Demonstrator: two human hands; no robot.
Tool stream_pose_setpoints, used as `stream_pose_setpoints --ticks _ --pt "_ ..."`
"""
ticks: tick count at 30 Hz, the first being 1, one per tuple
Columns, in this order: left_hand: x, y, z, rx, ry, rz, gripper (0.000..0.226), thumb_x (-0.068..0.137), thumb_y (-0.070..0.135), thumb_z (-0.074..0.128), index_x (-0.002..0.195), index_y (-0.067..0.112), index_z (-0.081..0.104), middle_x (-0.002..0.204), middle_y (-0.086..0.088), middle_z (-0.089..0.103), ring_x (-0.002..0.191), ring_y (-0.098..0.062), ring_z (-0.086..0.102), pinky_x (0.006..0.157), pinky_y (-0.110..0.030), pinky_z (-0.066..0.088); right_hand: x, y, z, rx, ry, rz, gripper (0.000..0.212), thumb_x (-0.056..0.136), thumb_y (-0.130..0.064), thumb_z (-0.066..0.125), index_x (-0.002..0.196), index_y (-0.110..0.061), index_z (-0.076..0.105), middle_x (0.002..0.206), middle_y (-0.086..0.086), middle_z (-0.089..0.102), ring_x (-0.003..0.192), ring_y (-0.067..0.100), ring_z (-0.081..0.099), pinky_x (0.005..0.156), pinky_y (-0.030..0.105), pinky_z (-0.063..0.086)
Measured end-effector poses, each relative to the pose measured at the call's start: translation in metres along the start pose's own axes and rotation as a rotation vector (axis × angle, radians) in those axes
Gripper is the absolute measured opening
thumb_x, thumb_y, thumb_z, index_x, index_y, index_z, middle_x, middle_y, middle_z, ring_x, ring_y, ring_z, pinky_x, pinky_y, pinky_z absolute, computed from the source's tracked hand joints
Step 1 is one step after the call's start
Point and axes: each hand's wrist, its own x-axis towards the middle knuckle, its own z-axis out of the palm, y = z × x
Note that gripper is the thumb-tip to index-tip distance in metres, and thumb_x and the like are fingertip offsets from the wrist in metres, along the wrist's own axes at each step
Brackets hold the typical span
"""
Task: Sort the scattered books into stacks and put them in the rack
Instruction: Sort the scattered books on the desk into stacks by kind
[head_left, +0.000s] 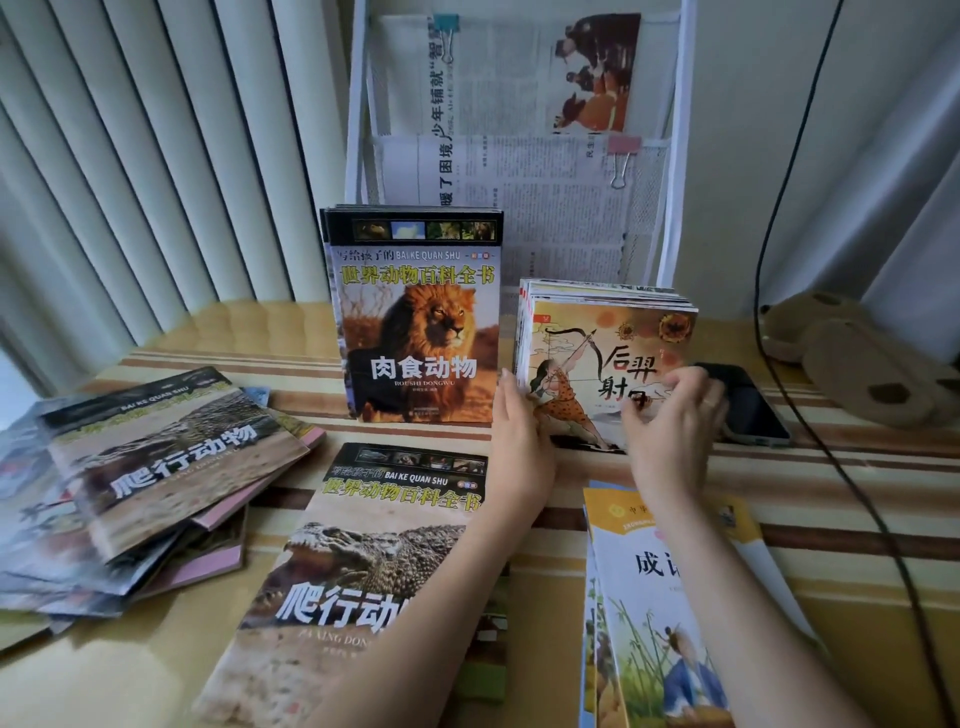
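two hands on one archer stack

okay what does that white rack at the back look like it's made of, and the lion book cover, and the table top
The rack looks like white-coated metal: thin frame with see-through mesh pockets, though plastic can't be ruled out. The lion book cover looks like glossy printed card or paper, with a faint sheen and thin edges. The table top seems covered in a smooth striped sheet, perhaps vinyl or laminate, since it reflects light.
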Motion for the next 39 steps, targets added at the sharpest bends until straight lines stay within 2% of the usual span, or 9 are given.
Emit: stream_pose_setpoints --ticks 4,8,13,16,19,22,29,35,39 --pt "-0.025 -0.001 -0.042 0.124 0.004 0.015 0.062 0.085 -0.002 0.052 0.142 0.009 0.031 0.144 -0.012 0.033 0.132 -0.028 0.031 0.113 -0.035 0.026 -0.005 -0.012 -0.007 0.098 -0.091 -0.274 0.022 0.082 -0.014 0.065 0.096 -0.012 0.049 0.08 0.004 0.059 0.076 0.026 0.059 0.072 0.036 0.045" --pt "-0.053 -0.021 -0.1 0.438 0.078 -0.349 0.06 0.084 0.021 0.052 0.139 0.014 0.029 0.143 -0.01 0.034 0.133 -0.033 0.03 0.112 -0.049 0.02 -0.026 -0.039 -0.008 -0.006 -0.371 -0.293 0.033 0.087 -0.03 0.062 0.114 -0.015 0.049 0.079 -0.003 0.07 0.063 0.019 0.061 0.066 0.03 0.045" --pt "-0.077 -0.044 -0.145 0.404 -0.036 -0.608 0.071 0.085 0.032 0.05 0.144 0.008 0.019 0.15 -0.018 0.025 0.138 -0.037 0.022 0.113 -0.052 0.02 -0.081 -0.095 -0.007 -0.122 -0.937 -0.258 0.06 0.092 -0.057 0.039 0.14 -0.025 0.022 0.09 0.002 0.068 0.079 0.021 0.062 0.098 0.045 0.04" --pt "-0.079 -0.048 -0.155 0.232 0.077 -0.582 0.063 0.081 0.028 0.056 0.136 0.01 0.031 0.133 -0.017 0.045 0.123 -0.037 0.041 0.103 -0.046 0.037 -0.111 -0.109 0.002 -0.157 -1.059 -0.219 0.075 0.087 -0.062 0.045 0.145 -0.026 0.015 0.141 0.02 0.041 0.126 0.033 0.043 0.106 0.05 0.033" --pt "-0.078 -0.053 -0.175 -0.217 0.257 -0.673 0.05 0.077 0.018 0.064 0.123 0.006 0.048 0.114 -0.016 0.061 0.096 -0.029 0.06 0.077 -0.04 0.053 -0.127 -0.108 0.005 -0.056 -0.988 -0.155 0.074 0.085 -0.052 0.057 0.144 -0.023 0.022 0.151 0.018 0.022 0.142 0.036 0.015 0.114 0.053 0.018" --pt "-0.08 -0.057 -0.188 -0.371 0.183 -0.669 0.025 0.083 0.01 0.064 0.107 0.006 0.067 0.098 -0.019 0.069 0.079 -0.028 0.061 0.066 -0.032 0.046 -0.128 -0.107 0.0 0.3 -0.806 0.041 0.056 0.084 -0.034 0.067 0.13 -0.025 0.037 0.133 0.005 0.045 0.126 0.028 0.044 0.098 0.04 0.042" --pt "-0.088 -0.051 -0.192 -0.598 0.209 -0.544 0.017 0.096 0.01 0.05 0.091 0.016 0.065 0.073 0.0 0.062 0.053 -0.01 0.054 0.038 -0.012 0.037 -0.124 -0.114 -0.008 0.553 -0.714 0.206 0.069 0.086 -0.021 0.067 0.14 -0.016 0.025 0.144 0.006 0.038 0.114 0.01 0.044 0.081 0.014 0.037" --pt "-0.083 -0.052 -0.211 -0.48 0.331 -0.304 0.02 0.095 0.011 0.051 0.086 0.016 0.068 0.074 0.0 0.065 0.066 -0.015 0.057 0.059 -0.029 0.046 -0.118 -0.122 -0.006 0.599 -0.788 0.247 0.044 0.091 -0.025 0.06 0.132 -0.021 0.046 0.136 0.0 0.046 0.107 0.013 0.044 0.086 0.029 0.038" --pt "-0.077 -0.094 -0.238 0.467 0.3 -0.191 0.039 0.097 0.021 0.043 0.135 0.016 0.05 0.133 -0.008 0.057 0.125 -0.025 0.048 0.105 -0.038 0.035 -0.126 -0.121 0.0 0.622 -0.705 0.249 0.041 0.092 -0.021 0.059 0.132 -0.024 0.05 0.139 0.0 0.046 0.106 0.013 0.044 0.082 0.029 0.04"
